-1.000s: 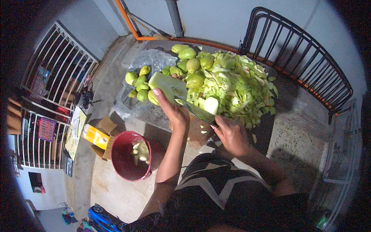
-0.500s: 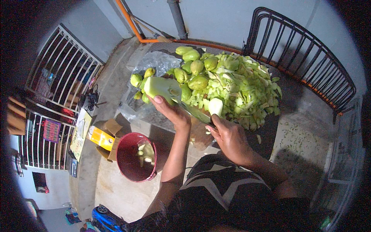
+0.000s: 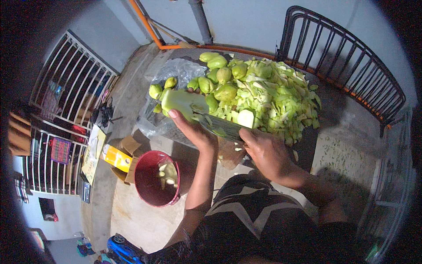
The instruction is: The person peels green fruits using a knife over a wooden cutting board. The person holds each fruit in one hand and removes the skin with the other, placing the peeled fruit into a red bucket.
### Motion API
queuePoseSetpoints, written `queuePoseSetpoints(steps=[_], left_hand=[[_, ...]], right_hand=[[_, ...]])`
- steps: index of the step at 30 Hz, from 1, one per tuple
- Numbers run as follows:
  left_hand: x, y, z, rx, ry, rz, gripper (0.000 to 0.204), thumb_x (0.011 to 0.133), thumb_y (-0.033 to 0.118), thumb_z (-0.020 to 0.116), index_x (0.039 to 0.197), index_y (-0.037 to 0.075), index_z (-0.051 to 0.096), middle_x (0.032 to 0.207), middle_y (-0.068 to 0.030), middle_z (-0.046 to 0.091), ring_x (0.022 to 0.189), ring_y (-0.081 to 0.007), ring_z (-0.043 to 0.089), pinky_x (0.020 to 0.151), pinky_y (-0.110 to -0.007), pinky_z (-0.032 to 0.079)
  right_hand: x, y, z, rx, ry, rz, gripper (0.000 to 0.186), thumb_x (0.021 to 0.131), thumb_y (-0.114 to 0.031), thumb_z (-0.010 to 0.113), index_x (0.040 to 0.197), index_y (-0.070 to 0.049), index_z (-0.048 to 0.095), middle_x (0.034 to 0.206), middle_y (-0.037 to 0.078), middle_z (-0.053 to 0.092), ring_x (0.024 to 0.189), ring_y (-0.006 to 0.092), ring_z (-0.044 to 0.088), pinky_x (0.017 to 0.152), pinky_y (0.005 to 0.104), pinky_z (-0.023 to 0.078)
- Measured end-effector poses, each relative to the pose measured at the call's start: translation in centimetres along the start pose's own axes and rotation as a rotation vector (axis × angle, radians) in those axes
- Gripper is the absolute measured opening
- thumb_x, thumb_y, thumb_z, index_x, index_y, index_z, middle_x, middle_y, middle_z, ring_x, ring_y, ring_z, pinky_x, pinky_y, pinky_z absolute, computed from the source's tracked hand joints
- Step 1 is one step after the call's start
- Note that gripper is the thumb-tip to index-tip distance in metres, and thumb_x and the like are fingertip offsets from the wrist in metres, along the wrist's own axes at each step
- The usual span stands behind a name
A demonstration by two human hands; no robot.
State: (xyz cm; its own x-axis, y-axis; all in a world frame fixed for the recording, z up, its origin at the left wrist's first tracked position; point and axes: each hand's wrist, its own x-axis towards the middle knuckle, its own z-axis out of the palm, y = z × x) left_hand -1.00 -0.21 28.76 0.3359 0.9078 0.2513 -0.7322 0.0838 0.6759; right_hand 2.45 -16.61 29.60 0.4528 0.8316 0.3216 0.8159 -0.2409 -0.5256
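Note:
My left hand [image 3: 195, 132] cradles a peeled green papaya [image 3: 178, 100] from below, its thumb along the near side and its fingertips showing at the far side. My right hand [image 3: 269, 155] is closed round the handle of a knife [image 3: 222, 126]. The broad blade points left and touches the papaya at its right end, where a piece of flesh or peel lies along the metal. Beyond the hands is a heap of pale green peelings [image 3: 281, 97], with a cut white-faced piece [image 3: 245, 118] at its near edge. Several unpeeled papayas [image 3: 225, 93] lie left of the heap.
A dark red bucket [image 3: 145, 200] with several pale pieces inside stands at lower left, beside an open carton [image 3: 129, 145] holding a yellow pack. Clear plastic [image 3: 176, 68] lies under the leftmost fruits. A black metal rack [image 3: 303, 44] leans at the back right wall.
The papaya has tilted slightly and moved a little left and down. My right hand and the knife have shifted slightly right, and the blade's broad face now shows more.

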Motion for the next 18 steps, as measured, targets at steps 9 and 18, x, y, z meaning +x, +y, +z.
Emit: queuePoseSetpoints(steps=[9, 18], left_hand=[[0.2, 0.3, -0.1, -0.052, -0.032, -0.125, 0.063, 0.091, 0.056, 0.039, 0.125, 0.003, 0.036, 0.112, -0.0162, 0.052, 0.103, -0.0280, 0.053, 0.093, -0.041, 0.040], [1.5, 0.0, -1.1, -0.290, -0.055, -0.389, 0.065, 0.084, 0.057, 0.050, 0.125, 0.007, 0.040, 0.108, -0.0216, 0.055, 0.098, -0.0388, 0.056, 0.089, -0.047, 0.045]], right_hand=[[0.3, 0.8, 0.1, 0.068, 0.023, 0.054, 0.020, 0.081, -0.007, 0.060, 0.096, -0.001, 0.049, 0.077, 0.021, 0.057, 0.075, 0.0404, 0.057, 0.062, 0.0435, 0.044], [0.3, 2.2, -0.5, 0.820, -0.100, 0.292, 0.024, 0.091, -0.017, 0.056, 0.102, 0.003, 0.050, 0.082, 0.005, 0.057, 0.079, 0.0078, 0.052, 0.072, 0.0285, 0.044]])
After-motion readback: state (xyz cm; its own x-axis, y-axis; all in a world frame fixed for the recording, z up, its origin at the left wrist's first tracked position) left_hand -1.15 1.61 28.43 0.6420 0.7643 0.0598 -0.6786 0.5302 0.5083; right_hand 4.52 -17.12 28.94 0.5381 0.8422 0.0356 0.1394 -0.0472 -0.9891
